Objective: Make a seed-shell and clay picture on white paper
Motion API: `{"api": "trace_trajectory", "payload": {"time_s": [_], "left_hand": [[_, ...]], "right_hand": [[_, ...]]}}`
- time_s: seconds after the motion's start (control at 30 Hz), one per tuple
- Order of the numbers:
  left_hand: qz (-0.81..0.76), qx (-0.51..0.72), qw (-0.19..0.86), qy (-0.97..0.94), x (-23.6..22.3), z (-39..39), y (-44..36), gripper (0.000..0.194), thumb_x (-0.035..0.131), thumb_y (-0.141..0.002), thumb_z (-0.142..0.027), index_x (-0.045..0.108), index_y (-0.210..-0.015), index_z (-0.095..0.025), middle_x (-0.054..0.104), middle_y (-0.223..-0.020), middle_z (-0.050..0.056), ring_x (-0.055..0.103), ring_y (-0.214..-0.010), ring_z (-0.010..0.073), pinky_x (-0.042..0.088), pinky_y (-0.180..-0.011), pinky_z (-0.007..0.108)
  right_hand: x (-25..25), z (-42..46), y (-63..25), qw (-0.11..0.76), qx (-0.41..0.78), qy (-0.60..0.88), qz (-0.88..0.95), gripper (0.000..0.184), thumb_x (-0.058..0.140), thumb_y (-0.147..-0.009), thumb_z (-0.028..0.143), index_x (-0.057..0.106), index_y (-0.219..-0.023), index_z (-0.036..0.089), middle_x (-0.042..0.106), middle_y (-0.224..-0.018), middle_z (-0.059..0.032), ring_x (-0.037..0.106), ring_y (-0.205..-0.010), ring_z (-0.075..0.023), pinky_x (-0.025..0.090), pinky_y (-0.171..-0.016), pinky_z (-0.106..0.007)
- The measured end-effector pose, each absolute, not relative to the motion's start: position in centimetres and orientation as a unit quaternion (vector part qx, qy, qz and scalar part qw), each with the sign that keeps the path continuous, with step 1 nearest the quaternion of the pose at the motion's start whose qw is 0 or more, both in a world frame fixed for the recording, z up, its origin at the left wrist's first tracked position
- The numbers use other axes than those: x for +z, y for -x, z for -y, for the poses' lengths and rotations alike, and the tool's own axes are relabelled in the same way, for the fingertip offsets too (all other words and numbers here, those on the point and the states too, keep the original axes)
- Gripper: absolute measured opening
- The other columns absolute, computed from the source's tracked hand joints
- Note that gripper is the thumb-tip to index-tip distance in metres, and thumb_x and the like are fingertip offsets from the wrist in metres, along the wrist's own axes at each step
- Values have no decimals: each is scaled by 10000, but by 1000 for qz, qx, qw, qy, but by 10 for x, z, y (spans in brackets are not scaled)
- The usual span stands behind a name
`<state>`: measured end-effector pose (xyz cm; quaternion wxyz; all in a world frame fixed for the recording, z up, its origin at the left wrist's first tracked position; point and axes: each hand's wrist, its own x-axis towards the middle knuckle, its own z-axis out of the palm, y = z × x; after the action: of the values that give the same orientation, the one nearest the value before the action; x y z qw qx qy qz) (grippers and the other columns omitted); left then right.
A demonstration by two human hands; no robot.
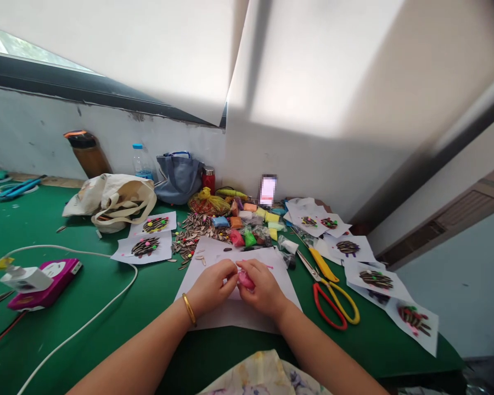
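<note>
Both my hands meet over a white sheet of paper (pixel 288 296). A soft pink lump of modelling clay (pixel 246 280) sits in my right hand (pixel 261 285), with the fingers curled round it. My left hand (pixel 216 282), with a gold bangle at the wrist, is closed in a pinch against the clay's left side; what lies between its fingertips is too small to make out. Beyond the fingers, a thin bit of pink shows on the sheet. A few sunflower seeds (pixel 201 260) lie on the paper's upper left.
Scissors (pixel 329 291) and a yellow utility knife (pixel 324 265) lie right of the sheet. Behind it are a sunflower seed pile (pixel 197 230) and coloured clay packets (pixel 236 222). Seed-decorated papers (pixel 376 278) flank both sides. A white cable (pixel 125 291) crosses the green table (pixel 107 329).
</note>
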<state>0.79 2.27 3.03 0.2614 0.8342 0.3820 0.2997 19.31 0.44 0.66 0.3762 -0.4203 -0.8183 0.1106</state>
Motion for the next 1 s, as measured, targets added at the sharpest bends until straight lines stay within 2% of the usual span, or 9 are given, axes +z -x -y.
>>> {"api": "trace_trajectory", "payload": {"time_s": [0.2,0.43,0.63,1.0], "left_hand": [[-368,296,258,-843,30,-24,-8,256,417,-954,-295,477,-726,-195,522,-770,1,471,-743,153,375,-672,273],[-400,295,271,-824,33,-21,-9,192,430,-927,-266,483,-755,-200,521,-752,-7,465,-694,151,373,-636,277],[-397,288,248,-835,34,-21,-10,211,422,-941,-308,498,-776,-200,542,-774,3,487,-710,159,379,-642,285],[-406,289,233,-835,31,-22,-10,172,432,-909,-252,486,-754,-202,536,-747,-4,474,-680,153,357,-617,277]], "right_hand": [[7,-4,-192,381,107,420,816,533,606,-782,164,509,-1302,228,607,-1129,-92,572,-1012,-248,493,-887,-421],[8,-4,-193,382,97,427,814,502,602,-796,179,513,-1289,216,612,-1141,-91,574,-1019,-245,489,-889,-422],[8,-4,-193,381,100,425,815,511,604,-786,170,513,-1286,224,610,-1138,-89,571,-1013,-246,484,-887,-416],[8,-5,-194,374,107,430,815,517,605,-785,180,514,-1293,222,609,-1140,-93,569,-1023,-252,481,-892,-420]]}}
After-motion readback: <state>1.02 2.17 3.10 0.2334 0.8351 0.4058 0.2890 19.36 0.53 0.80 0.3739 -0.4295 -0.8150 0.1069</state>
